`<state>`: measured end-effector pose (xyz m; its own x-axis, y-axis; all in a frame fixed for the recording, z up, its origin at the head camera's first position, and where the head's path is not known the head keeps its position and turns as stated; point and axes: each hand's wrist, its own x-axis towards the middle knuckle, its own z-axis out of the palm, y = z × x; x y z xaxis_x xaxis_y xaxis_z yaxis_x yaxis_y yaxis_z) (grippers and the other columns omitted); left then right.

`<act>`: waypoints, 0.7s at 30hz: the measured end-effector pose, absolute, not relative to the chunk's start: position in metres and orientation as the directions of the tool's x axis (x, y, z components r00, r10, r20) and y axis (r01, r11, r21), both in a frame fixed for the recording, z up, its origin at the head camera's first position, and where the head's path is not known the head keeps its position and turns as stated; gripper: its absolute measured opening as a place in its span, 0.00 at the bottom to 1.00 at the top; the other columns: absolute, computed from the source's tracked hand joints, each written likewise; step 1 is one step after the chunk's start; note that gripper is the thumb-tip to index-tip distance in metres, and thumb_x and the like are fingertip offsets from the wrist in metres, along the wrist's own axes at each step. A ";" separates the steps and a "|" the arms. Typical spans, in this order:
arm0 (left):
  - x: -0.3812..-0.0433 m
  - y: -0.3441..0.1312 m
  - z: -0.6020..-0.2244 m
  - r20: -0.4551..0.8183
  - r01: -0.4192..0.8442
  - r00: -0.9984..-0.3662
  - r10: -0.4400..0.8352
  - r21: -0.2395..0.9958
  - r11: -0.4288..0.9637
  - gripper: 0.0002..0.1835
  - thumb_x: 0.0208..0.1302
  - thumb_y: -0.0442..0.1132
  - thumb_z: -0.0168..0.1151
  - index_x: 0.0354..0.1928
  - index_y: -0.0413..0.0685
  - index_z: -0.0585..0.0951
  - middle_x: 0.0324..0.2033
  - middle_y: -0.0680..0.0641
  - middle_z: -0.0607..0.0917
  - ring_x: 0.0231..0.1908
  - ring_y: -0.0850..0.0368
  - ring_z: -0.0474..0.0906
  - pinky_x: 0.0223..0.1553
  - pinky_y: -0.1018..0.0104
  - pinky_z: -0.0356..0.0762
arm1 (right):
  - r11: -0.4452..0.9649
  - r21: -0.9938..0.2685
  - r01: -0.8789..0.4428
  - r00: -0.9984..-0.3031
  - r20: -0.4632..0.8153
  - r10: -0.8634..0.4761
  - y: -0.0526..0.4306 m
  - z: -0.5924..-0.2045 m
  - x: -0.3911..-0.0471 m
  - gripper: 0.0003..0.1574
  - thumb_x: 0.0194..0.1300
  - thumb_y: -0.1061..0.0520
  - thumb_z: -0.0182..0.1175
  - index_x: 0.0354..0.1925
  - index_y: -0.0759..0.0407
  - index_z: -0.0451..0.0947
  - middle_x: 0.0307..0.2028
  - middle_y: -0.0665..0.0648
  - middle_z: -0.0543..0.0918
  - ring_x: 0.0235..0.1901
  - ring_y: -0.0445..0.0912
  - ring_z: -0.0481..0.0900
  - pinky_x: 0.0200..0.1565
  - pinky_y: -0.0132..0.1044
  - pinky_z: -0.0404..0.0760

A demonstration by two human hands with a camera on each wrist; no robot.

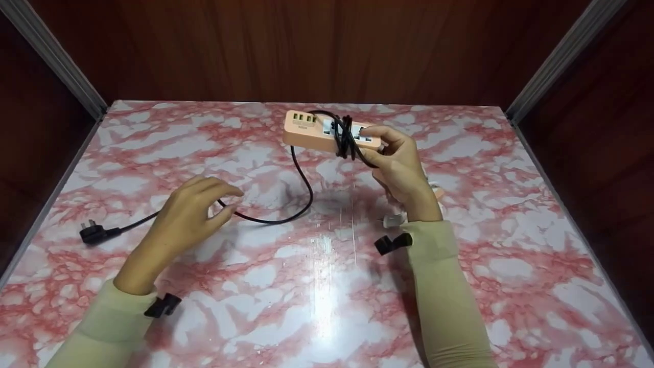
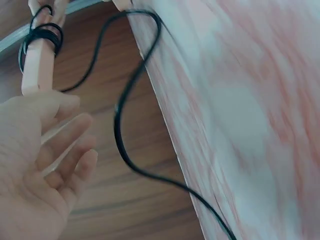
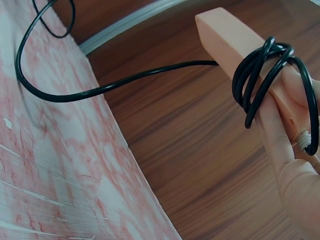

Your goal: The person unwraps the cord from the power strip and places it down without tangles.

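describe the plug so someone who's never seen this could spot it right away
On the red-and-white marbled table, go to the left side, just beyond the left hand. There, at the end of the black cord, lies the black plug. Its upturned prongs set it apart from the smooth cord and peach power strip.

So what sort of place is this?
Probably a small booth or walled-in workstation: wood-grain panels stand along three sides of a marble-patterned table, with metal strips at the corners.
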<state>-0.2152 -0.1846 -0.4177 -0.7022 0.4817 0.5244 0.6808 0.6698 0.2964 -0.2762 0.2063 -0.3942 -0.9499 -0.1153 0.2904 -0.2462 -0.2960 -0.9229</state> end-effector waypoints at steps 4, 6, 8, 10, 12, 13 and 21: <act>-0.213 -0.163 -0.417 0.532 0.617 -0.764 0.364 0.438 0.654 0.11 0.65 0.35 0.77 0.48 0.47 0.89 0.44 0.47 0.91 0.46 0.48 0.86 0.48 0.51 0.84 | -0.298 -0.923 -0.243 -0.950 0.289 -0.120 0.207 -0.394 -0.276 0.19 0.64 0.77 0.66 0.46 0.59 0.88 0.39 0.56 0.87 0.16 0.36 0.66 0.13 0.27 0.56; -0.212 -0.152 -0.417 0.506 0.574 -0.803 0.314 0.517 0.635 0.11 0.66 0.37 0.77 0.49 0.47 0.89 0.45 0.47 0.91 0.46 0.49 0.87 0.46 0.51 0.85 | -0.295 -0.923 -0.246 -0.949 0.292 -0.121 0.208 -0.394 -0.276 0.19 0.64 0.77 0.66 0.46 0.59 0.88 0.38 0.56 0.87 0.15 0.35 0.64 0.13 0.27 0.55; -0.213 -0.140 -0.419 0.461 0.524 -0.845 0.272 0.606 0.599 0.11 0.67 0.38 0.76 0.49 0.46 0.89 0.45 0.47 0.91 0.45 0.49 0.87 0.47 0.52 0.86 | -0.287 -0.925 -0.250 -0.948 0.294 -0.121 0.208 -0.394 -0.275 0.19 0.64 0.77 0.66 0.47 0.59 0.88 0.36 0.56 0.87 0.14 0.35 0.61 0.13 0.28 0.54; -0.216 -0.129 -0.422 0.409 0.472 -0.880 0.243 0.681 0.560 0.12 0.68 0.39 0.75 0.51 0.44 0.88 0.46 0.46 0.91 0.46 0.49 0.88 0.49 0.53 0.87 | -0.284 -0.925 -0.252 -0.948 0.295 -0.120 0.208 -0.394 -0.275 0.19 0.64 0.77 0.66 0.47 0.59 0.88 0.35 0.55 0.87 0.14 0.35 0.61 0.13 0.28 0.54; -0.218 -0.120 -0.425 0.356 0.418 -0.908 0.219 0.743 0.523 0.13 0.69 0.39 0.74 0.52 0.43 0.87 0.47 0.45 0.90 0.47 0.50 0.88 0.52 0.54 0.86 | -0.284 -0.925 -0.251 -0.948 0.294 -0.121 0.208 -0.394 -0.275 0.19 0.64 0.77 0.66 0.47 0.59 0.88 0.36 0.55 0.87 0.16 0.36 0.63 0.14 0.28 0.55; -0.219 -0.116 -0.426 0.333 0.393 -0.919 0.209 0.766 0.508 0.14 0.70 0.40 0.74 0.53 0.43 0.87 0.47 0.45 0.90 0.48 0.51 0.87 0.53 0.55 0.86 | -0.281 -0.927 -0.249 -0.949 0.292 -0.120 0.208 -0.394 -0.275 0.19 0.64 0.77 0.66 0.47 0.59 0.88 0.36 0.56 0.87 0.16 0.36 0.64 0.14 0.27 0.55; -0.227 -0.089 -0.437 0.215 0.267 -0.962 0.168 0.873 0.409 0.16 0.71 0.41 0.71 0.57 0.46 0.84 0.48 0.46 0.90 0.49 0.53 0.88 0.53 0.59 0.86 | -0.262 -0.933 -0.245 -0.951 0.284 -0.123 0.208 -0.393 -0.275 0.16 0.64 0.73 0.70 0.48 0.59 0.88 0.37 0.56 0.87 0.14 0.36 0.59 0.13 0.28 0.54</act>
<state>-0.2268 -0.0890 -0.4366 -0.9620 0.1678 0.2153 0.2666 0.4088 0.8728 -0.2745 0.2082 -0.3935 -0.9509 -0.1227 0.2842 -0.2451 -0.2621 -0.9334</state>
